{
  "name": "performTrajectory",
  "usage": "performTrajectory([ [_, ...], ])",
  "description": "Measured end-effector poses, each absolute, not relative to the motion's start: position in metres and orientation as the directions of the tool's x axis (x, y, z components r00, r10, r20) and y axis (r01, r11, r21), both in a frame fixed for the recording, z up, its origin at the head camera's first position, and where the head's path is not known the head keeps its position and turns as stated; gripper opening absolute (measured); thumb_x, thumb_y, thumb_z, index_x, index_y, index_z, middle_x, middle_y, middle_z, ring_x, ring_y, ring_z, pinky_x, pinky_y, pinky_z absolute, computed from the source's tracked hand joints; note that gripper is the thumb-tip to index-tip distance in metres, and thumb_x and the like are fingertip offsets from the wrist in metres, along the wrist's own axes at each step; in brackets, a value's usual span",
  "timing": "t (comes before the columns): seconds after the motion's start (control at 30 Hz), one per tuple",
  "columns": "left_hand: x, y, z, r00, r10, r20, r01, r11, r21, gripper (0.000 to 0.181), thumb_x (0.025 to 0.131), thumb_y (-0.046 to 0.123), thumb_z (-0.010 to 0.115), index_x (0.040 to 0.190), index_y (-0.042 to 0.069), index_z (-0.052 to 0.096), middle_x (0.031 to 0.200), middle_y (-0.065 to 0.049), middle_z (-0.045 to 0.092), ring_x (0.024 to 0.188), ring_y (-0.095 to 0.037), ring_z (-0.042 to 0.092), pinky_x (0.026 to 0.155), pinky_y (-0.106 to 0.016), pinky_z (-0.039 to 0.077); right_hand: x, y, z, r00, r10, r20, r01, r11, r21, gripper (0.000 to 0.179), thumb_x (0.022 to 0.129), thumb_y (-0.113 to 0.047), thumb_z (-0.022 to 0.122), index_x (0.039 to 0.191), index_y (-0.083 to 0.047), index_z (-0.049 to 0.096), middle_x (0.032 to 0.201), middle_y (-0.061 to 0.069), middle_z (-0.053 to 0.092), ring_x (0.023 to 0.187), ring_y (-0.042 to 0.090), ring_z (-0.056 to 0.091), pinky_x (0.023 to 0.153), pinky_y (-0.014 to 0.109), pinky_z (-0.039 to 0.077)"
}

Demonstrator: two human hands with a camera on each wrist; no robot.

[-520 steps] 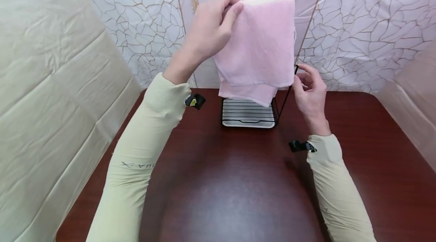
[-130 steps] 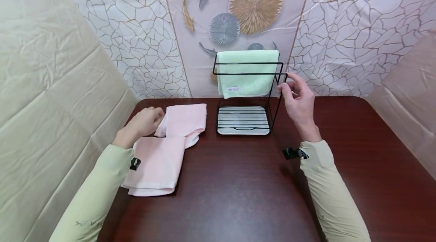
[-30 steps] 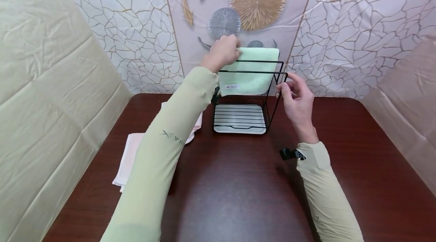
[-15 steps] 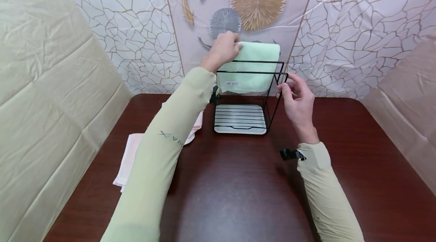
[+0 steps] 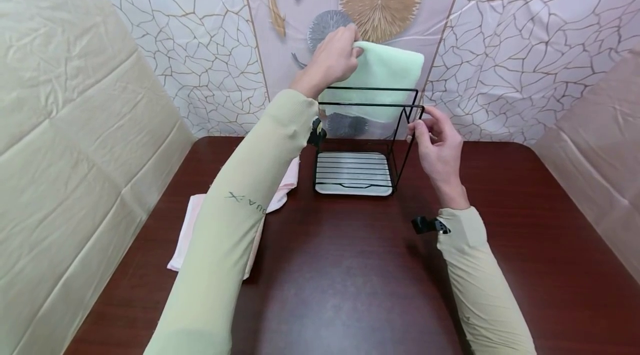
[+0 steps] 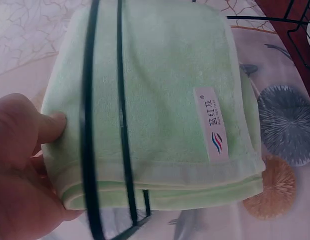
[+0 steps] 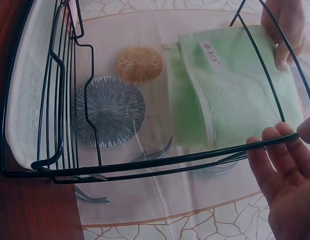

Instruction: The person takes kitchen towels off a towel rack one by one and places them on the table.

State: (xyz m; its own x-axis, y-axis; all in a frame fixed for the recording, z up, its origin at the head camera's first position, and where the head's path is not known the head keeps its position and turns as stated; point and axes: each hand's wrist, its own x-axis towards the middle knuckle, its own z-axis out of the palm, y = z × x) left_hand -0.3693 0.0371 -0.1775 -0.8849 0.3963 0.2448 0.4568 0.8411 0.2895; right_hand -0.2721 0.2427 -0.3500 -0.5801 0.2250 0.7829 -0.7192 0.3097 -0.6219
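Observation:
In the head view a folded light-green towel [image 5: 392, 71] hangs from my left hand [image 5: 332, 60], raised above the back of a black wire rack [image 5: 370, 104]. The left wrist view shows my thumb pressed on the folded edge of the towel [image 6: 155, 85], which carries a white label [image 6: 212, 125]; the rack's wires cross in front. My right hand [image 5: 442, 146] pinches the rack's upright at its right top corner. In the right wrist view, fingers [image 7: 285, 160] curl at the black rod. A white drip tray [image 5: 354, 188] lies under the rack's wire shelf.
Two pink towels lie on the dark red table [image 5: 345, 266] at the left: the front pink towel [image 5: 186, 238] and the back pink towel [image 5: 286, 188], both partly hidden by my left sleeve. A patterned cloth wall [image 5: 525, 55] stands behind.
Earlier my left hand held a pink towel over the rack, later laid with another at left. The green towel, draped on the rack's rear bar, is now lifted up. The right hand stays.

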Motion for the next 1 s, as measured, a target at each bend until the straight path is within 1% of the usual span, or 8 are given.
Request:
performTrajectory([
  [0.2,-0.362,0.039,-0.169,-0.852,0.445,0.275,0.51,0.825,0.243,0.024,0.103,0.024,0.044,0.124,0.012,0.049,0.119,0.001,0.053,0.11,-0.014,0.048,0.098,-0.027,0.039,-0.272,0.242,-0.35,-0.579,0.228,0.783,-0.717,0.313,-0.622,0.027,0.095,-0.002,0.06,0.122,-0.001,0.064,0.082,-0.009,0.068,0.069,0.007,0.065,0.062,0.014,0.049],
  [0.33,-0.355,0.04,-0.159,-0.831,0.464,0.306,0.535,0.818,0.211,0.025,0.103,0.022,0.045,0.124,0.01,0.049,0.118,0.001,0.052,0.11,-0.013,0.048,0.097,-0.024,0.039,-0.273,0.243,-0.349,-0.579,0.228,0.783,-0.716,0.316,-0.622,0.028,0.095,-0.003,0.06,0.122,-0.001,0.064,0.082,-0.009,0.068,0.069,0.006,0.065,0.063,0.014,0.05],
  [0.43,-0.348,0.042,-0.154,-0.811,0.465,0.354,0.551,0.81,0.199,0.023,0.103,0.022,0.046,0.122,0.01,0.05,0.116,0.0,0.053,0.107,-0.013,0.047,0.093,-0.023,0.04,-0.274,0.242,-0.349,-0.58,0.23,0.781,-0.715,0.316,-0.624,0.028,0.095,-0.003,0.06,0.122,-0.001,0.064,0.081,-0.01,0.068,0.069,0.006,0.065,0.063,0.013,0.05],
  [0.53,-0.342,0.042,-0.149,-0.77,0.472,0.428,0.584,0.792,0.178,0.018,0.103,0.021,0.046,0.115,0.01,0.051,0.108,0.0,0.051,0.101,-0.013,0.046,0.089,-0.024,0.04,-0.273,0.242,-0.348,-0.585,0.233,0.777,-0.71,0.316,-0.63,0.028,0.094,-0.002,0.061,0.122,0.0,0.063,0.081,-0.009,0.068,0.069,0.006,0.065,0.062,0.013,0.049],
  [0.63,-0.337,0.041,-0.145,-0.733,0.474,0.489,0.614,0.77,0.173,0.011,0.102,0.021,0.045,0.107,0.013,0.05,0.101,0.002,0.049,0.095,-0.011,0.044,0.087,-0.023,0.04,-0.273,0.241,-0.348,-0.594,0.241,0.768,-0.703,0.309,-0.641,0.028,0.094,-0.001,0.061,0.122,0.002,0.063,0.08,-0.008,0.068,0.068,0.006,0.065,0.062,0.013,0.049],
  [0.73,-0.331,0.04,-0.141,-0.701,0.474,0.532,0.64,0.747,0.179,0.007,0.102,0.021,0.045,0.102,0.015,0.048,0.097,0.004,0.047,0.092,-0.009,0.043,0.085,-0.022,0.04,-0.273,0.241,-0.348,-0.599,0.245,0.762,-0.698,0.307,-0.647,0.029,0.093,0.0,0.062,0.122,0.004,0.062,0.08,-0.005,0.068,0.068,0.007,0.065,0.062,0.013,0.049],
  [0.93,-0.317,0.039,-0.13,-0.66,0.474,0.583,0.668,0.726,0.166,0.009,0.102,0.023,0.043,0.1,0.015,0.046,0.095,0.004,0.045,0.09,-0.008,0.04,0.084,-0.02,0.038,-0.271,0.24,-0.347,-0.615,0.258,0.745,-0.683,0.299,-0.667,0.029,0.093,0.002,0.061,0.121,0.009,0.06,0.078,-0.005,0.067,0.067,0.006,0.065,0.061,0.012,0.048],
  [1.0,-0.311,0.038,-0.126,-0.637,0.478,0.605,0.684,0.713,0.155,0.011,0.103,0.023,0.043,0.103,0.014,0.049,0.096,0.004,0.046,0.09,-0.007,0.04,0.085,-0.02,0.038,-0.269,0.239,-0.345,-0.616,0.255,0.745,-0.685,0.293,-0.667,0.029,0.093,0.003,0.06,0.121,0.011,0.059,0.078,0.0,0.068,0.067,0.005,0.065,0.061,0.012,0.048],
])
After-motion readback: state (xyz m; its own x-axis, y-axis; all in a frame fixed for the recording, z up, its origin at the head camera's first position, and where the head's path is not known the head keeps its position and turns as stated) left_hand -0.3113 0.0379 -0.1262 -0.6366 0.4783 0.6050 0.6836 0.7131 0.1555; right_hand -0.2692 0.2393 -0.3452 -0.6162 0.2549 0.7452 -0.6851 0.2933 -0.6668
